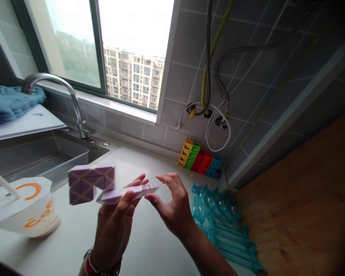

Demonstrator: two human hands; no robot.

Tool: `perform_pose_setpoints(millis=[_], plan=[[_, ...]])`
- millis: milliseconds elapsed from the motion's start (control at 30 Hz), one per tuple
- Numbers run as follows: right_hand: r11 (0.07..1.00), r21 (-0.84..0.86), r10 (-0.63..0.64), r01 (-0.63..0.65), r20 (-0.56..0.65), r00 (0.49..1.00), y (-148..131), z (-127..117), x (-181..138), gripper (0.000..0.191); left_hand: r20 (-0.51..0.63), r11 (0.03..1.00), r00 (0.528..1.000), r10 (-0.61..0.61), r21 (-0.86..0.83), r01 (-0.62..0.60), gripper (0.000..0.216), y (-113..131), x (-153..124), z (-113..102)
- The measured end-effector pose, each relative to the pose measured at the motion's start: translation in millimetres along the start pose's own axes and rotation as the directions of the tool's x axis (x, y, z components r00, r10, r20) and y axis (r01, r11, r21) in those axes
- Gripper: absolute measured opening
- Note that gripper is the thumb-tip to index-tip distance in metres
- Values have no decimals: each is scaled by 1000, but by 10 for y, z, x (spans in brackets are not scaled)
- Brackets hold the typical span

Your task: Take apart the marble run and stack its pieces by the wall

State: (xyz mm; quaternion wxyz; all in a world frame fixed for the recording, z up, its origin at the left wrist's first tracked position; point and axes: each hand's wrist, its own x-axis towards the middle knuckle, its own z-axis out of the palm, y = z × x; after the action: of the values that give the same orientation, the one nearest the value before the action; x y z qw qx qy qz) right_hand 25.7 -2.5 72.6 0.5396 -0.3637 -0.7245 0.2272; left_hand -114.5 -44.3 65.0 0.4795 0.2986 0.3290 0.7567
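A purple snake-twist puzzle (pixel 99 182) made of wedge segments is held above the white counter (pixel 149 245). My left hand (pixel 116 224) grips its near straight part from below, fingers wrapped round it. The folded part of the puzzle sticks out to the left. My right hand (pixel 172 205) is at the straight part's right tip, thumb touching it, fingers spread apart and stretched up.
A steel sink (pixel 37 157) with a curved tap (pixel 56 86) lies at left. A white bowl with orange print (pixel 25 211) stands at the near left. Coloured plastic blocks (pixel 199 160) sit by the tiled wall, a blue ridged plastic sheet (pixel 222 222) at right.
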Motion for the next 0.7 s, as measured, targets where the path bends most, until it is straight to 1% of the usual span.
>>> perform_pose_setpoints(millis=[33, 67, 100, 133, 167, 200, 233, 267, 300, 333, 367, 400, 433, 467, 500, 600, 700], plan=[[997, 62, 43, -42, -17, 999, 13, -15, 15, 32, 1, 999, 1000, 30, 16, -30, 25, 14, 16, -12], [986, 137, 102, -100, -8, 995, 30, -21, 25, 31, 6, 998, 999, 54, 29, -54, 24, 21, 30, -26], [958, 222, 177, -181, 37, 983, 49, -16, 29, 41, 15, 997, 997, 70, 40, -71, 23, 24, 41, -44], [908, 308, 258, -285, 126, 958, 68, 0, 26, 55, 29, 995, 997, 78, 52, -79, 23, 22, 47, -61], [829, 385, 330, -407, 252, 910, 87, 27, 17, 68, 45, 994, 996, 81, 66, -83, 23, 17, 49, -78], [724, 437, 371, -533, 405, 836, 102, 62, 3, 77, 58, 993, 995, 82, 82, -87, 24, 12, 45, -90], [607, 457, 373, -650, 559, 741, 113, 102, -16, 84, 68, 991, 994, 81, 102, -88, 24, 9, 37, -96], [490, 450, 338, -746, 692, 639, 119, 142, -36, 89, 76, 989, 994, 75, 123, -84, 24, 8, 26, -95], [383, 434, 284, -815, 785, 551, 120, 179, -57, 91, 83, 987, 995, 58, 145, -70, 24, 9, 13, -88], [280, 428, 236, -859, 837, 493, 116, 210, -76, 90, 88, 986, 995, 36, 162, -50, 24, 10, -1, -76], [179, 439, 212, -880, 856, 471, 109, 233, -91, 86, 92, 984, 996, 16, 173, -31, 24, 10, -13, -61], [88, 465, 217, -881, 854, 473, 100, 247, -103, 81, 94, 984, 996, -2, 178, -14, 25, 7, -24, -48], [12, 498, 241, -867, 840, 486, 90, 253, -110, 75, 96, 984, 995, -15, 179, -2, 25, -2, -31, -38], [-43, 527, 264, -849, 825, 499, 80, 251, -113, 71, 102, 984, 995, -24, 175, 6, 27, -16, -35, -33], [-75, 549, 280, -833, 813, 511, 71, 243, -112, 67, 111, 985, 993, -34, 171, 14, 29, -34, -36, -34], [-113, 574, 258, -811, 805, 533, 52, 211, -97, 62, 137, 985, 985, -102, 154, 80, 37, -99, -35, -51], [-136, 576, 262, -806, 805, 532, 39, 205, -83, 56, 125, 983, 980, -156, 119, 141, 44, -143, -48, -38]])
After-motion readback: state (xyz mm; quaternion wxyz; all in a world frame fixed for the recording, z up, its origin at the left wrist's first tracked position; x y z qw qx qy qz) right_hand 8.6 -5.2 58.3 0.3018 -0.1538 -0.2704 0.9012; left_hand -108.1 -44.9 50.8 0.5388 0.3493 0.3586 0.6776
